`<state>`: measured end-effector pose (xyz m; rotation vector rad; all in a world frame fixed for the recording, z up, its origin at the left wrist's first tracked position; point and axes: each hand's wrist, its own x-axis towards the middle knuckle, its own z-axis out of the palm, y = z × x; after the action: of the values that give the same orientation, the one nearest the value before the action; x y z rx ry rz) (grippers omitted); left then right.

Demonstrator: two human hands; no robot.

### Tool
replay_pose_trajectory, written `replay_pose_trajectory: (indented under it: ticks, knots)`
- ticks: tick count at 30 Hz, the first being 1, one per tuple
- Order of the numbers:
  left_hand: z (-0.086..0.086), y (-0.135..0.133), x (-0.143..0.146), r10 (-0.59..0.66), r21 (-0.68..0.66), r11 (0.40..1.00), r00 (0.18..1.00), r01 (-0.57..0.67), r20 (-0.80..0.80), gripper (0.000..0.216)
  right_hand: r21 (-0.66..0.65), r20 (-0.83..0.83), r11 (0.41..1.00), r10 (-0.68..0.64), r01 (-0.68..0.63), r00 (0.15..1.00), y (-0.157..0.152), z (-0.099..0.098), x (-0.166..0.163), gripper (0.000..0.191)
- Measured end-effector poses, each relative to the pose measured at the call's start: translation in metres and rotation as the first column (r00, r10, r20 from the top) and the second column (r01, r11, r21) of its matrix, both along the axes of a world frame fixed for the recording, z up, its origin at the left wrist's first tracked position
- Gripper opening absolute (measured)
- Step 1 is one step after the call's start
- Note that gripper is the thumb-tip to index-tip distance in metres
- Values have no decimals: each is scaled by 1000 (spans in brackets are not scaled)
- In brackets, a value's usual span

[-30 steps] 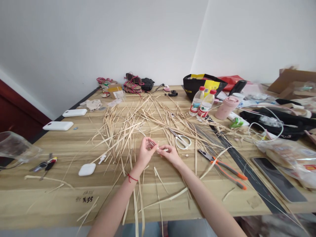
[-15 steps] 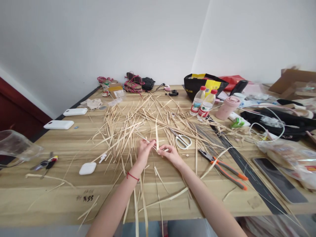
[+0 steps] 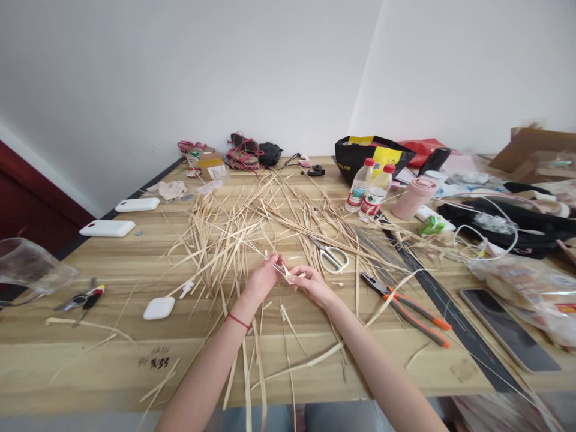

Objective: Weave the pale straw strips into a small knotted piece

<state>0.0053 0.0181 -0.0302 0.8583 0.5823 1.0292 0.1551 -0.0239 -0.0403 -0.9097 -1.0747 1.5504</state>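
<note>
While both forearms stretch out from the near edge of the tabletop [image 3: 90, 360], the hands meet over its middle: the left hand [image 3: 263, 281] and the right hand [image 3: 310, 283] each pinch the same small strip [image 3: 287, 273] between thumb and fingertips, held just above the wood, close enough that the fingertips nearly touch, which looks like a grip meant for fine folding or splitting rather than for carrying. A red string [image 3: 237, 320] circles the left wrist. Loose strips lie under and beside the arms, some hanging over the near edge. Pliers [image 3: 407, 308] with orange handles lie to the right of the right hand, within easy reach, and white-handled scissors [image 3: 333, 258] rest just beyond the hands, so the cutting tools sit near the work. A white case [image 3: 158, 308] lies to the left. Farther back spreads the big pile of straw [image 3: 252, 222], presumably the stock. Two bottles [image 3: 369, 191] and a pink cup [image 3: 413, 197] stand off to the right, and a black bag [image 3: 360, 153] sits by the wall.
</note>
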Motion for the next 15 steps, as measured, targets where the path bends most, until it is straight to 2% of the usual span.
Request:
replay_pose_trajectory:
  ticks: [4,7,10,15]
  knots:
    - [5,0,0,109,32,993,993,-111,41,20,2,-34,997,-78,79,996,3,-3,1,25]
    - [14,-4,0,151,120,982,988,-147,-30,37,8,-35,984,-179,179,983,5,-4,2,25]
    - [19,-8,3,190,190,965,981,-181,-28,55,29,-20,964,-262,263,965,8,-6,3,26]
    - [18,-10,4,231,188,955,973,-228,6,59,44,25,940,-339,338,940,11,-10,3,25]
